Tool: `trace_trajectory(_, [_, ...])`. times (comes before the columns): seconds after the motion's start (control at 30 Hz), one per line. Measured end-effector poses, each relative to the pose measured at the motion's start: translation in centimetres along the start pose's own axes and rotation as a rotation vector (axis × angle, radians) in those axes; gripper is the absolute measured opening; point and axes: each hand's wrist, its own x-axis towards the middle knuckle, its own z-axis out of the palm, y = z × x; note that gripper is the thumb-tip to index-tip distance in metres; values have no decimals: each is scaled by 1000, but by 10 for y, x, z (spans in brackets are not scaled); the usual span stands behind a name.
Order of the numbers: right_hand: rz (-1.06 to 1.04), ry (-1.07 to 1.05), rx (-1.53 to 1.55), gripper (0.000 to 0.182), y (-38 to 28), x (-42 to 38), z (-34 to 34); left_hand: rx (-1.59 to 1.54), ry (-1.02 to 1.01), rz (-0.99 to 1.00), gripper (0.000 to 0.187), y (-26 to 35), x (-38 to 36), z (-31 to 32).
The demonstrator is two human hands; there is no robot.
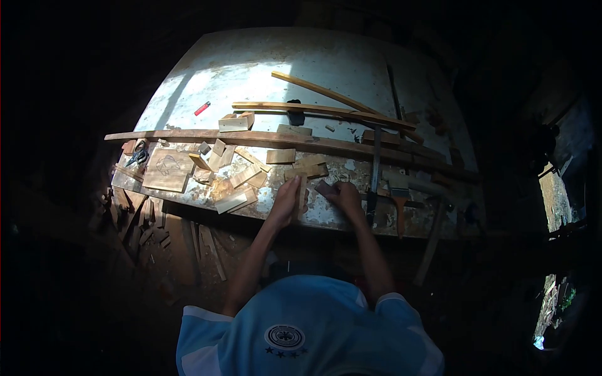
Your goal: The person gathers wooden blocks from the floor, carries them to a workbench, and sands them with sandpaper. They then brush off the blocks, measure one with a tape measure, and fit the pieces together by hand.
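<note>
At the worktable, left grip clasps wooden piece, right grip pinches dark block.

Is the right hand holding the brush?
No, the right hand grips a dark block, and the brush lies apart from it, farther right.

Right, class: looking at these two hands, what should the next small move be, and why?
Probably to ease the right hand leftward, bringing its dark block up to the wooden piece: the left hand holds that piece, the block is in the right fingers, and a gap parts the two.
</note>
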Motion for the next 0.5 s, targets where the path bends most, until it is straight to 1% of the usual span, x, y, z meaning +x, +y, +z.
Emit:
trace_trajectory(0.03, [37, -36, -45, 32, -3, 2, -2, -19, 19, 14, 37, -4, 1, -4])
trace_trajectory(0.07, [65, -100, 166, 31, 1, 2, 2, -10, 21, 11, 36, -6, -1, -9])
trace_trajectory(0.13, [120, -215, 590, 30, -14, 1, -3, 18, 15, 15, 35, -4, -2, -16])
trace_trajectory(0.17, [157, -213, 838, 31, -20, -4, -8, 51, 5, 20, 36, -2, 1, -19])
trace_trajectory(0.2, [59, -207, 877, 39, -22, -2, -5, 83, -8, 23, 37, -3, 3, -21])
trace_trajectory(0.23, [-22, -142, 979, 42, -34, -2, -5, 114, -22, 17, 39, -3, 4, -21])
trace_trajectory(0.27, [-98, -73, 1081, 45, -48, -6, -1, 154, 41, 134, 40, -6, 7, -14])
trace_trajectory(0.33, [-221, -75, 1266, 48, -84, -13, -9, 238, 160, 359, 43, -14, 13, 6])
trace_trajectory(0.37, [-152, 9, 1146, 43, -93, -16, -8, 453, 231, 453, 45, -6, 8, 11])
trace_trajectory(0.47, [-116, -13, 1214, 39, -88, -4, -4, 270, 275, 403, 47, 6, 7, 24])
trace_trajectory(0.5, [-154, 85, 1232, 35, -87, -3, -2, 232, 229, 365, 38, 9, 6, 23])
